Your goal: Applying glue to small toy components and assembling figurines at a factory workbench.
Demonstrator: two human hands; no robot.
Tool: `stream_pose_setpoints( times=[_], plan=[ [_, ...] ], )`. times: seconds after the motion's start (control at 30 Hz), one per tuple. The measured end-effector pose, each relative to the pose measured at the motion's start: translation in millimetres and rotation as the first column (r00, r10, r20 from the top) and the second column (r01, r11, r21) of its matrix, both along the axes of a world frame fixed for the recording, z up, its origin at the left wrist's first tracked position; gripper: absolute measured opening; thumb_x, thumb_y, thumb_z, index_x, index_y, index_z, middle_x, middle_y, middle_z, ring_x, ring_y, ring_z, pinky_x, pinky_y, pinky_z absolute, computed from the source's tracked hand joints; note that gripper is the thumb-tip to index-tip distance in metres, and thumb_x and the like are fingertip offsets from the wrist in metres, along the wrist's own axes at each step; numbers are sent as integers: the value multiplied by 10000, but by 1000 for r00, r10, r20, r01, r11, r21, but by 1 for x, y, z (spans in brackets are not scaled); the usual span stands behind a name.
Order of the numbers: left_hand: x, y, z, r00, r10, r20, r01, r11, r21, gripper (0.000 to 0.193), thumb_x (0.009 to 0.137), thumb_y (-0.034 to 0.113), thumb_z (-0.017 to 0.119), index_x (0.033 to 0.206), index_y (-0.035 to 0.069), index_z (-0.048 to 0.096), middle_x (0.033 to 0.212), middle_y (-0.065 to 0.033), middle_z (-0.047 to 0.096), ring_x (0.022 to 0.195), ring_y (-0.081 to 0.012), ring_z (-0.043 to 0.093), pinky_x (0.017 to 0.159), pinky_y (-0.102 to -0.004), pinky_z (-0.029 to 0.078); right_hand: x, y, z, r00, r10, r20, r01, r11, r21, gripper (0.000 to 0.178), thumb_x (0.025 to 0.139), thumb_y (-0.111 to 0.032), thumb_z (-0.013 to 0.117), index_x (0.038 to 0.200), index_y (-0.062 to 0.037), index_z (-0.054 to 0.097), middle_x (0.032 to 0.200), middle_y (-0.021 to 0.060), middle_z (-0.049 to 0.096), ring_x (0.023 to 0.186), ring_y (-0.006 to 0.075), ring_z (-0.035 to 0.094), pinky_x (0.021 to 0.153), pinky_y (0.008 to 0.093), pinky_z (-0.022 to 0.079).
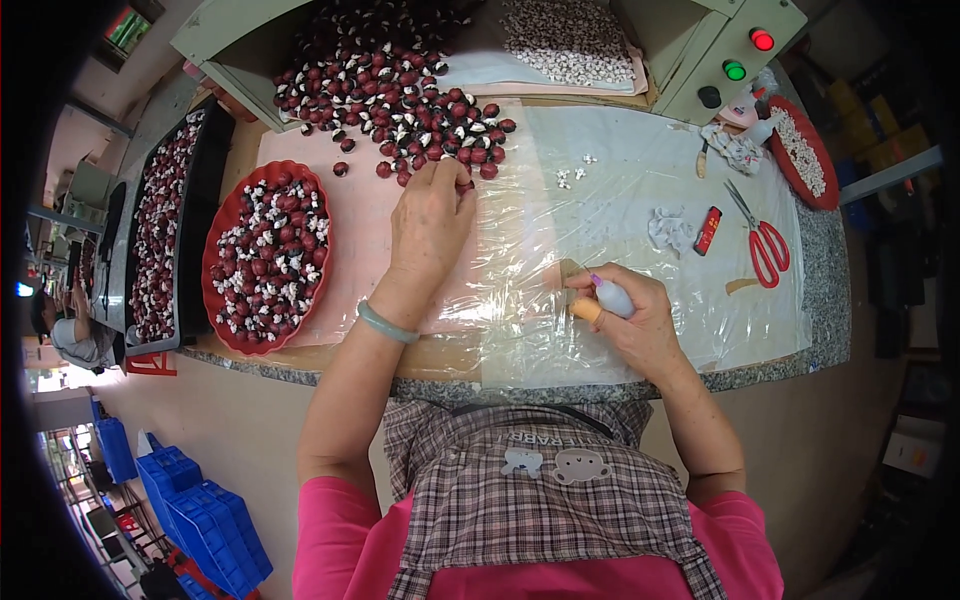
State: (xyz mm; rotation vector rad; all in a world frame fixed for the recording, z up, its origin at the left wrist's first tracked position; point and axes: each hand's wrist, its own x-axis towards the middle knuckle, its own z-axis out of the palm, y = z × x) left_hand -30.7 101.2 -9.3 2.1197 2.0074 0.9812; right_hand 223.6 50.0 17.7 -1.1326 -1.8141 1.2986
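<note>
Hands (430, 222) (645, 322) curled, room between: left at pile (410, 105) edge, hold unclear; right round bottle (613, 297)

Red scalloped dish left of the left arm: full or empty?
Full: dark-red balls and white bits fill the dish, hiding its bottom.

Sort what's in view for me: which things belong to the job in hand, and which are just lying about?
Likely in use:
dark red balls, at the left hand
squeeze bottle, in the right hand
small white pieces
red tray, filled with similar balls

Apparently just lying about:
scissors
small red-and-black item
crumpled white wad
</note>
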Motion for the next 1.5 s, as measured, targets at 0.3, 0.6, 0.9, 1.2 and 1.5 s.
stream_pose_setpoints(
  times=[0.3, 0.6, 0.9, 1.2, 1.5],
  plan=[
    [11, -69, 23, -189, 259, 947, 485, 864, -140, 281, 926, 34, 547, 1196, -39, 574, 1079, -156, 655, 835, -98, 614, 665, -169, 486, 14, 5, 11, 962, -106, -253, 12, 937, -349, 337, 865, -96, 622, 1145, -49, 440, 882, 73, 601, 773, 105, 573, 651, 247, 477],
    [28, -94, 24, -151, 248, 957, 556, 822, -125, 334, 909, 40, 591, 1239, -8, 570, 1086, -111, 649, 859, -99, 599, 692, -186, 459, 6, -2, 18, 895, -86, -437, 1, 981, -192, 269, 907, -87, 630, 1126, -4, 497, 908, 104, 624, 644, 125, 627, 518, 219, 502],
    [32, -99, 22, -193, 265, 945, 559, 821, -116, 278, 886, 50, 625, 1154, -14, 591, 1009, -100, 639, 816, -107, 568, 643, -168, 434, 0, -11, 29, 906, -159, -393, 162, 986, -26, 362, 895, -117, 645, 1200, -4, 485, 992, 183, 653, 632, 130, 614, 495, 211, 484],
    [32, -99, 14, -207, 206, 956, 587, 808, -47, 286, 885, 36, 639, 1168, 0, 613, 968, -44, 644, 808, -77, 579, 657, -187, 435, -2, -16, 30, 946, -89, -311, 155, 969, 194, 386, 877, -60, 659, 1231, 8, 520, 947, 120, 678, 673, 97, 632, 543, 198, 501],
    [33, -101, 13, -196, 236, 952, 576, 813, -83, 293, 873, 61, 659, 1150, -21, 613, 914, -49, 631, 790, -105, 567, 637, -193, 428, -2, -19, 30, 978, -139, -159, 179, 944, 276, 386, 823, -66, 706, 1179, 14, 578, 942, 130, 693, 770, 147, 683, 650, 244, 536]
  ],
)
